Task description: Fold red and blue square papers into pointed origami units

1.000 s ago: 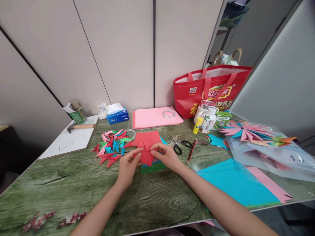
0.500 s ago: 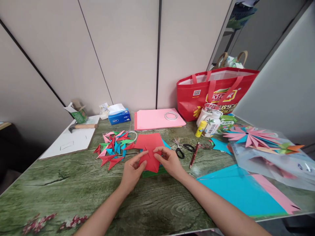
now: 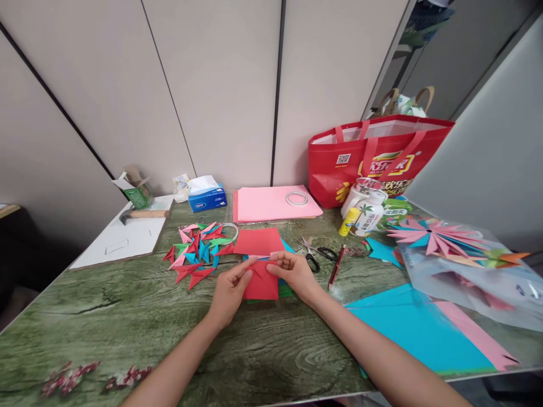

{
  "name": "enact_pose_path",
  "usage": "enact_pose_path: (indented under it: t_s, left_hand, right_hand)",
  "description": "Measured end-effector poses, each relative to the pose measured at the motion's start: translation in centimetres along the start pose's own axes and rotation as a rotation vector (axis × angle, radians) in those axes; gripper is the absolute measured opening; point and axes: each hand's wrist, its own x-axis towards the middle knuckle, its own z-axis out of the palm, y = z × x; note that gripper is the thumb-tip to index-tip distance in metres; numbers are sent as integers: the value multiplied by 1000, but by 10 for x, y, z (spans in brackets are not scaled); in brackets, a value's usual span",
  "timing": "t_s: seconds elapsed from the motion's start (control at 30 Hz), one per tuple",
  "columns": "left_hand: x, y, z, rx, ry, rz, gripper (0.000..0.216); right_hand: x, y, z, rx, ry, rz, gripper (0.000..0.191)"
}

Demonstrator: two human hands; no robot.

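Note:
My left hand and my right hand both pinch a folded red paper piece just above the green wood-grain table. It sits over a small stack of green and blue sheets. Another red square sheet lies right behind it. To the left is a pile of several folded red, pink, blue and green paper points.
Black scissors and a red pen lie right of my hands. Pink paper stack with a tape ring, tissue box, hammer, glue stick, bottle, red bag, paper flower, large blue sheet.
The red piece has been turned from a pointed diamond to a squarer shape held lower and nearer me. The camera view has shifted slightly.

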Motion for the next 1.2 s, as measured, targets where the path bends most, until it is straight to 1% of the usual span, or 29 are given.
enact_pose_path:
  t_s: [0.1,0.23,0.37,0.47,0.57,0.63,0.7,0.8,0.83,0.9,0.97,1.03,1.1,1.2]
  left_hand:
    - [-1,1,1,41,8,50,34]
    - [0,-2,0,99,29,87,24]
    - [3,-10,2,55,114,69,22]
    - [3,-14,5,19,144,57,23]
    - [2,-13,7,1,148,51,24]
    - [2,-11,6,-9,169,48,24]
    - [2,-10,4,-20,222,53,25]
    - [4,-10,2,-43,291,71,27]
    - [4,-10,2,-48,293,74,28]
    - [5,-10,2,-49,276,70,32]
    - [4,-9,3,-49,254,58,41]
    - [3,-8,4,-65,232,44,46]
    - [2,-7,5,-99,188,5,45]
    - [1,-5,6,-117,97,-72,34]
  right_hand:
    - [1,-1,-1,62,15,43,28]
    - [1,0,-2,52,-21,50,27]
    - [0,1,-1,76,-13,51,26]
    - [0,-1,0,65,-21,0,24]
    - [0,-3,1,5,-22,-76,22]
    - [0,-3,1,-36,-25,-108,26]
    - [-1,-1,2,-46,-45,-106,34]
    - [-3,3,4,-21,-154,-15,53]
    - [-3,4,5,-25,-184,17,54]
    - [-2,6,6,-49,-187,36,48]
    - [-1,5,6,-68,-152,-2,37]
    - [1,2,4,-87,-153,-60,30]
    - [1,-2,3,-136,-169,-114,26]
    - [-1,-4,1,-256,-169,-174,23]
